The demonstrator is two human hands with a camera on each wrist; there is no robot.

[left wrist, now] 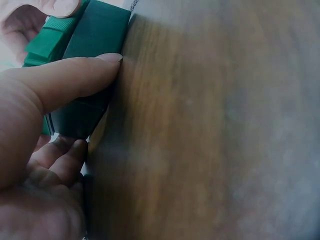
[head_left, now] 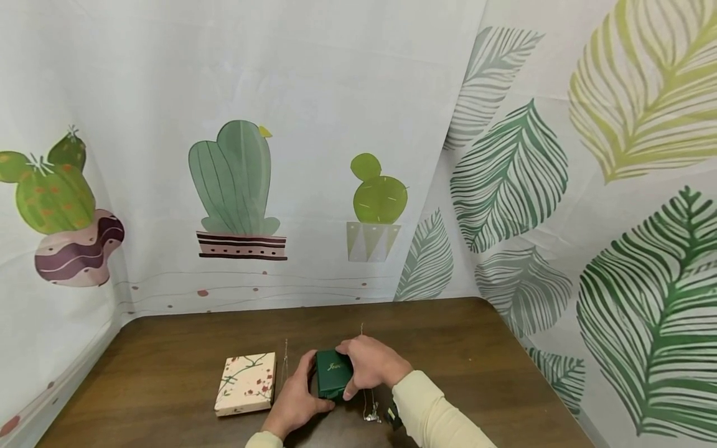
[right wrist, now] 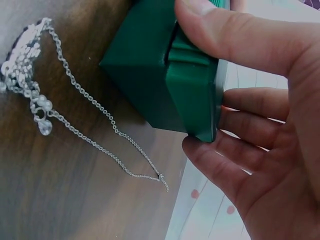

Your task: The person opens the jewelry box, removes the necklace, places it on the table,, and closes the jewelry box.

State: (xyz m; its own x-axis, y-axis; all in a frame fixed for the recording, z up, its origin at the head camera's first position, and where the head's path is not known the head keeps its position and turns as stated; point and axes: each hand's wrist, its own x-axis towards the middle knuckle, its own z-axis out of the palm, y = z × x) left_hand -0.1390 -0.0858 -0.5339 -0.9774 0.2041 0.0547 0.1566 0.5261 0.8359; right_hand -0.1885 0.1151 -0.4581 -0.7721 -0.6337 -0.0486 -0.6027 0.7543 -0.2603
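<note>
A small green jewelry box [head_left: 332,368] with gold lettering on its lid stands on the table between both hands. My left hand [head_left: 295,398] grips it from the left, its thumb across the dark green side [left wrist: 95,37] in the left wrist view. From the right, my right hand [head_left: 372,362] holds the box, thumb at the ridged front catch and fingers at the lid's edge. Its lid [right wrist: 192,100] appears down. Beside the box lies a silver chain necklace [right wrist: 95,105] with a sparkling pendant [right wrist: 25,57].
A cream box with a floral branch print [head_left: 246,382] sits left of my left hand. Between them lies another thin chain [head_left: 286,358]. A small dark object [head_left: 394,415] is partly hidden by the right sleeve. Printed curtains hang behind the brown table [head_left: 448,336].
</note>
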